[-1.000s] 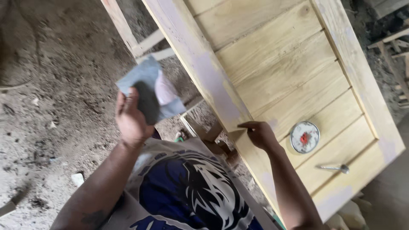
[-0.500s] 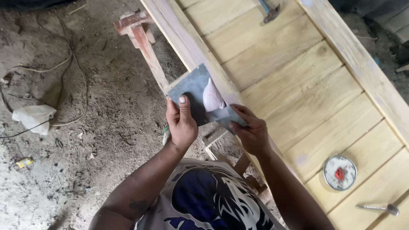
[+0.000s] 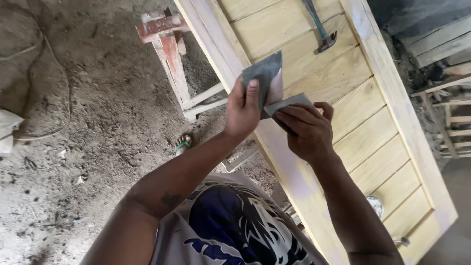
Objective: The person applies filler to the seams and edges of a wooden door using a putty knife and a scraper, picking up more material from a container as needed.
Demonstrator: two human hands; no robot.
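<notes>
Both hands grip one folded grey sheet of sandpaper [image 3: 267, 81], held up in the air over the near-left rail of the wooden door panel [image 3: 338, 88]. Left hand [image 3: 243, 110]: fingers and thumb closed on the sheet's left half, thumb [image 3: 252, 93] pressed flat on its face. Right hand [image 3: 304, 130]: fingers curled around the lower right flap. A pale pinkish patch shows between the two folds (cannot tell whether it is paste or worn backing).

Panel: pale slatted boards in a frame, lying flat and running from near right to far left. A hammer [image 3: 319, 27] lies on its far boards. A small round tin [image 3: 376, 205] sits on the near boards, partly hidden by the right forearm. A red-stained sawhorse [image 3: 169, 46] stands on the dirt floor [image 3: 88, 122] left of the panel.
</notes>
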